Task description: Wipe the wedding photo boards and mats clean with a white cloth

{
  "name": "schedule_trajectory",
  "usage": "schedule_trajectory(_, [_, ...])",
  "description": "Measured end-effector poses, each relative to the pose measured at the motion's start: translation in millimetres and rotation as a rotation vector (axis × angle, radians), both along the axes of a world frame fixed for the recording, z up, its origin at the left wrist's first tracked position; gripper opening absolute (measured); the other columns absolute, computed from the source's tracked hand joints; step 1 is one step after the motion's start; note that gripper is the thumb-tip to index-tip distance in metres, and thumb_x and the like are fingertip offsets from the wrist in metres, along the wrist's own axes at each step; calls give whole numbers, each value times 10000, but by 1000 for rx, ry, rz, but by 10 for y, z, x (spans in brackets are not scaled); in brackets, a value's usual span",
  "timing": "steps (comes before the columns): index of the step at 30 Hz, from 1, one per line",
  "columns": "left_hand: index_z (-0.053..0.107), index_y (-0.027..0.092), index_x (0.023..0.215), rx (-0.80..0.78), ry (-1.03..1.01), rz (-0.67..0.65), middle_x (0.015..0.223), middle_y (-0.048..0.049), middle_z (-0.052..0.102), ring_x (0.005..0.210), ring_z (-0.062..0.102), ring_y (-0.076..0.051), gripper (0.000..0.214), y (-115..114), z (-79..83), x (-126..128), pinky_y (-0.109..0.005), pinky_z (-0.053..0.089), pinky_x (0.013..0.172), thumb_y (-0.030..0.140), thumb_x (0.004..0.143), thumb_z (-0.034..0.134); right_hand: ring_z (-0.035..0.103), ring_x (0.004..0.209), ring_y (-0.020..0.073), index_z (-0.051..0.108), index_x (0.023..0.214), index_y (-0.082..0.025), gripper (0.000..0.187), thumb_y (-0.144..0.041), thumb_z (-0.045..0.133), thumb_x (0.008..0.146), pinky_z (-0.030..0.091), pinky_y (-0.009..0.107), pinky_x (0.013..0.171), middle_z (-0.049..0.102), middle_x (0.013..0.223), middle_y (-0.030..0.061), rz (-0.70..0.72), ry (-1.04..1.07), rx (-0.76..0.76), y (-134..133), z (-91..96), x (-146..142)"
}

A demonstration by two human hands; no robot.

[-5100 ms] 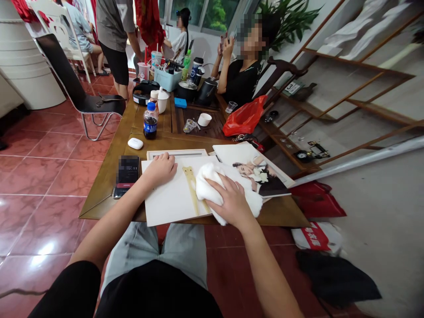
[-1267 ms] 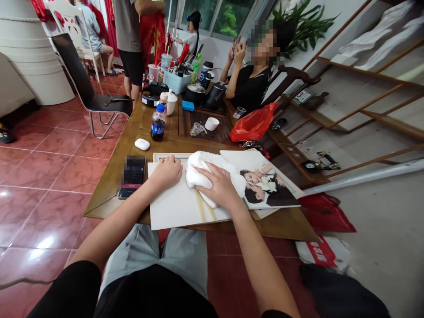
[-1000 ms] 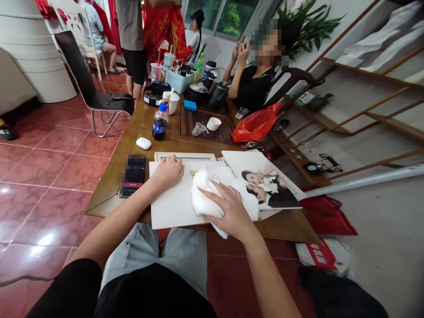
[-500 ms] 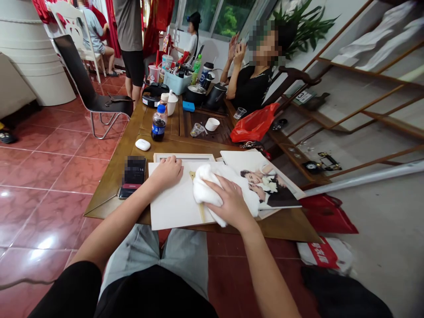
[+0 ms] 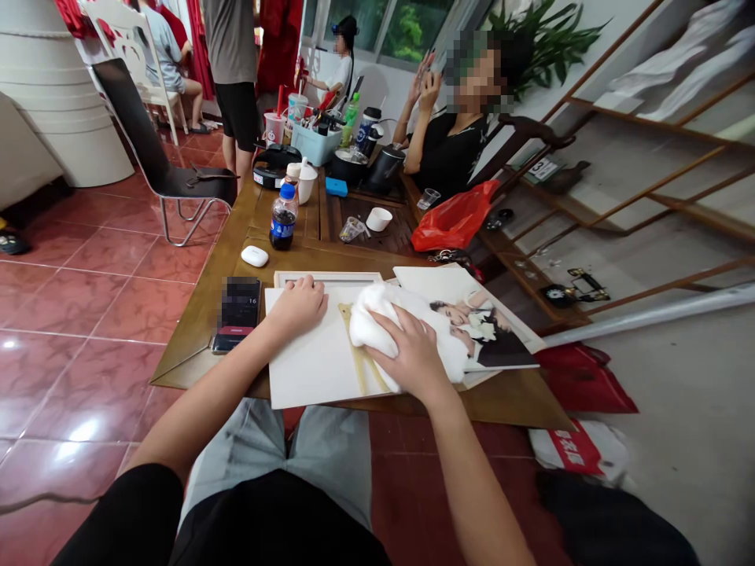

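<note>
My right hand [image 5: 413, 355] grips a bunched white cloth [image 5: 373, 326], its fingers pressed over the top. Part of the cloth spreads rightward beneath the hand. Under it lies a white board [image 5: 312, 365] near the table's front edge. My left hand [image 5: 300, 305] rests on the board's upper left part, fingers laid down on it with no object in them. Between the hands, a pale yellow two-legged shape [image 5: 358, 363] shows on the board; whether it is an object or a marking I cannot tell. A wedding photo panel [image 5: 480, 330] lies to the right, partly behind the cloth.
On the wooden table [image 5: 204, 314] are a phone [image 5: 239, 314], a white earbud case [image 5: 255, 256], a cola bottle [image 5: 284, 218], a white paper cup [image 5: 378, 219] and a red plastic bag [image 5: 457, 220]. A person [image 5: 454, 149] sits beyond the table.
My right hand has slid the cloth slightly right and away from me, uncovering more of the yellow shape, including its second leg. My left hand stays in place.
</note>
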State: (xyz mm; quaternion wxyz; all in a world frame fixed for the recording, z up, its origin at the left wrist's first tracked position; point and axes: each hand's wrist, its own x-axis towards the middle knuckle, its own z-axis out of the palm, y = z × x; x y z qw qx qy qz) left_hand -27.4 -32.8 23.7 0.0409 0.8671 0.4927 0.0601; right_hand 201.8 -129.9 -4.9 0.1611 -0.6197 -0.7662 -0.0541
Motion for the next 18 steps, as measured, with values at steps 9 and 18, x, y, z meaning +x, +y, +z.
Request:
schedule_trajectory(9, [647, 79, 1199, -13, -14, -20, 1225, -215, 647, 1155, 624, -333, 418, 4, 3, -10, -477, 460, 1007, 275, 1077, 298, 532, 1326, 376, 555, 1477, -316, 547, -474, 554, 953, 384, 624, 1096, 532, 1494, 151, 48, -59, 25, -637, -82, 177])
schedule_trajectory(18, [648, 78, 1193, -28, -26, -44, 1220, -218, 650, 1163, 618, -335, 406, 13, 20, -12, -474, 456, 1021, 274, 1067, 315, 513, 1345, 389, 602, 1434, -315, 529, -494, 563, 938, 402, 614, 1085, 525, 1528, 136, -49, -7, -19, 35, -20, 104])
